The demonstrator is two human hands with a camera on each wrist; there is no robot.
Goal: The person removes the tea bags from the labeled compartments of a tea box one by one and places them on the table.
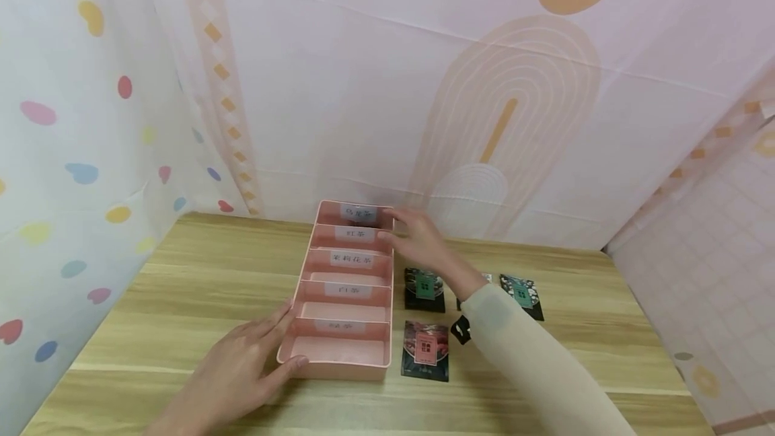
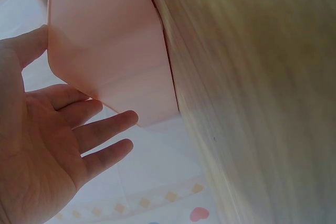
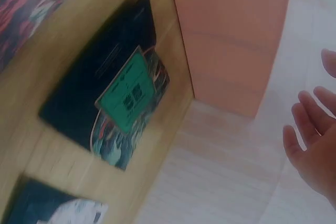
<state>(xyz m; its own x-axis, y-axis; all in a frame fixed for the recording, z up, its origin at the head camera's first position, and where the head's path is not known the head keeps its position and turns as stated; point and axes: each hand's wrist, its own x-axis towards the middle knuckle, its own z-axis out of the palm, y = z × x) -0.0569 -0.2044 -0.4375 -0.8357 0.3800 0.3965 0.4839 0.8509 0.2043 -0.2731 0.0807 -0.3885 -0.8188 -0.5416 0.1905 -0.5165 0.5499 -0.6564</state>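
A long pink box (image 1: 389, 328) with several compartments stands on the table, each compartment bearing a white label. My left hand (image 1: 239, 362) lies at its near left corner, thumb on the front rim and fingers along the left side. Seen from the left wrist, the left hand (image 2: 58, 140) has its fingers spread and mostly straight against the pink wall. My right hand (image 1: 418, 239) is over the box's far right edge, its fingers reaching above the rear compartments. In the right wrist view, the right hand (image 3: 315, 135) shows loosely bent fingers with nothing visible between them. Something dark lies low in the rearmost compartment, too small to identify.
Right of the box lie a dark packet with a green label (image 1: 424, 290) and one with a red label (image 1: 426, 351). Another green-labelled packet (image 1: 523, 296) is farther right. The right sleeve (image 1: 533, 362) partly covers other packets. A patterned cloth (image 1: 339, 86) hangs behind the wooden table (image 1: 200, 274).
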